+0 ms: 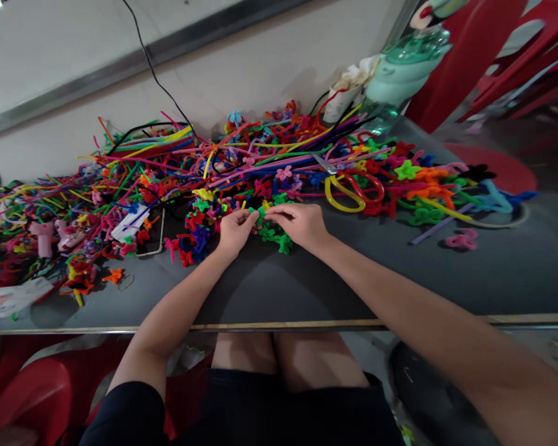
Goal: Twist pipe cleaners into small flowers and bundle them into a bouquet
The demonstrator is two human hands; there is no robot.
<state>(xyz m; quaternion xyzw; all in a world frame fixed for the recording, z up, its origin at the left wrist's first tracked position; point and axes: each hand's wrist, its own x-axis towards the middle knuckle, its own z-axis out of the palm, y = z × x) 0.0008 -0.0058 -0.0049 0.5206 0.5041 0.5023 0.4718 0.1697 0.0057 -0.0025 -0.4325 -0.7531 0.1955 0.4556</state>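
Note:
My left hand (235,230) and my right hand (300,223) meet over the middle of the grey table (307,291). Both pinch a green pipe cleaner piece (259,214) between their fingertips. Small green twisted shapes (275,236) lie just under my right hand. Red, blue and purple twisted shapes (193,238) sit left of my left hand.
A long heap of coloured pipe cleaners (177,164) runs along the wall. Scissors with yellow and red handles (351,189) lie right of my hands. A pink glue gun (51,235) lies at the left. A green bottle (400,68) and red chairs (493,56) stand at the back right.

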